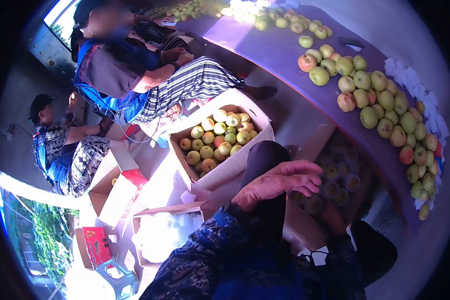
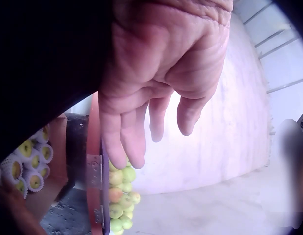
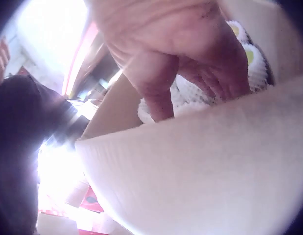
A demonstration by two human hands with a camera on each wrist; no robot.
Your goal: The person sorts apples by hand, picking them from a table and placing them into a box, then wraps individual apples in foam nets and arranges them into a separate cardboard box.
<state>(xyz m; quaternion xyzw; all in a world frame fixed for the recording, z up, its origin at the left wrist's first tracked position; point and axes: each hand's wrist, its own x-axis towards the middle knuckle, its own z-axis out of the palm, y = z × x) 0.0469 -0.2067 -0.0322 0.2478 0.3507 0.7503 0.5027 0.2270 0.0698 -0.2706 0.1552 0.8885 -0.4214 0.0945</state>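
Observation:
My left hand (image 1: 285, 182) is held over my knee with its fingers extended and slightly bent. In the left wrist view that hand (image 2: 166, 63) has nothing in it. My right hand (image 1: 333, 219) reaches into a shaded cardboard box (image 1: 305, 222) of apples in white foam nets (image 1: 330, 190). From the right wrist view, the right hand (image 3: 181, 54) points down behind the box wall (image 3: 200, 161), its thumb and fingers on either side of white netting (image 3: 188, 93). The wall hides the fingertips, so whether they grip an apple cannot be told.
Loose apples (image 1: 385, 107) and white foam pieces (image 1: 425, 95) lie on a purple-covered table (image 1: 270, 55). An open box (image 1: 225, 167) of apples stands beside my knee. Another box holds white material (image 1: 162, 235). Two people sit at the left near a blue stool (image 1: 117, 277).

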